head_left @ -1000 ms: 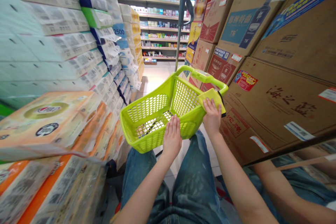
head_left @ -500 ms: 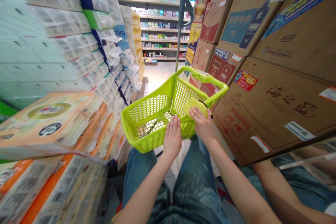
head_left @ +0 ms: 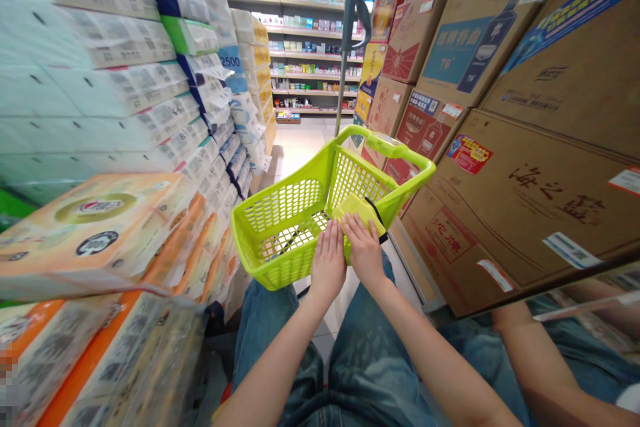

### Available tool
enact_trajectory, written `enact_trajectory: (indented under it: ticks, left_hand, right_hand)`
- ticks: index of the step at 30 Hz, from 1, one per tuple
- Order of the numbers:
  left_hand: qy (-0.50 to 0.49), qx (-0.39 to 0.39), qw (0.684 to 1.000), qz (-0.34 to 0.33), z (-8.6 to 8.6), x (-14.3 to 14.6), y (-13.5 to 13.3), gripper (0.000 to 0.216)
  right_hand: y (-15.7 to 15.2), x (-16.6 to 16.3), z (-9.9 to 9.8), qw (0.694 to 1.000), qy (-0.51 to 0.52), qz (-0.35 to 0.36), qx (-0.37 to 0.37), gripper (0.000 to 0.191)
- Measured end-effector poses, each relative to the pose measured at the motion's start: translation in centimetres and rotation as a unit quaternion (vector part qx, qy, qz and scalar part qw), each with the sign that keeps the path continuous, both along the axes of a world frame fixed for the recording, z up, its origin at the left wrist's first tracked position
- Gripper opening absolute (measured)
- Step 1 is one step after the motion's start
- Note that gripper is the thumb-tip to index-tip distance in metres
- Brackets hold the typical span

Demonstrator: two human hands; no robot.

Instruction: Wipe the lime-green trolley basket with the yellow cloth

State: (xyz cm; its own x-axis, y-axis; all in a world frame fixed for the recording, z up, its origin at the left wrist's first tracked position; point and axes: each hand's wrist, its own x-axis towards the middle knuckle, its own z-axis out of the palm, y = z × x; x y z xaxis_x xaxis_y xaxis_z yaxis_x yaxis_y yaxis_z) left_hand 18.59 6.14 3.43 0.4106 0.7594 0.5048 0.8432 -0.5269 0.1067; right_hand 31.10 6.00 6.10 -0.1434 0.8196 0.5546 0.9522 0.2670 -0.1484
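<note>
A lime-green shopping basket [head_left: 280,203] with a perforated wall and a raised handle sits tilted above my knees. My left hand [head_left: 330,259] lies against its near wall, fingers straight and close together, with the tips at the rim. Just beside it, my right hand [head_left: 364,247] presses a folded yellow cloth [head_left: 356,205] with a black edge onto the same rim. The right fingers spread over the cloth; the right thumb is not clearly visible. Part of the basket's near side is hidden behind both hands.
Paper packs [head_left: 150,87] are stacked high on the left, with an orange pack [head_left: 115,213] nearer me. Cardboard boxes [head_left: 545,180] form a wall on the right. A metal pole [head_left: 344,80] rises behind the basket; stocked shelves [head_left: 315,57] stand beyond the tiled aisle.
My right hand has slid left and slightly down along the basket rim with the yellow cloth, coming close beside my left hand. The left hand and basket stay nearly still.
</note>
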Motion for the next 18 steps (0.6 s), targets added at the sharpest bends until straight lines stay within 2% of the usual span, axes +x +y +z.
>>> enact_trajectory:
  ticks: [3,6,10,12,15,18]
  left_hand:
    - [-0.001,0.003,1.000,-0.001,0.0,-0.1,0.0,0.081]
    - [-0.006,-0.002,1.000,-0.006,0.2,-0.2,0.0,0.086]
    - [-0.004,-0.013,1.000,-0.015,0.3,-0.2,-0.1,0.089]
    - [0.002,-0.018,1.000,-0.013,0.4,-0.2,-0.2,0.087]
    - [0.011,-0.020,1.000,-0.005,0.4,-0.1,-0.2,0.085]
    - [0.011,-0.017,1.000,-0.005,0.3,-0.1,-0.2,0.085]
  right_hand:
    - [0.0,1.0,0.3,0.999,-0.020,0.036,-0.001,0.067]
    - [1.0,4.6,1.5,0.998,-0.043,0.038,0.009,0.068]
    - [2.9,10.0,3.1,0.996,-0.012,-0.071,0.059,0.066]
    - [3.6,11.2,3.5,0.990,0.013,-0.118,0.081,0.065]
    - [3.5,9.8,2.9,0.986,0.034,-0.135,0.087,0.068]
    - [2.2,5.7,1.2,0.993,0.025,-0.093,0.062,0.072]
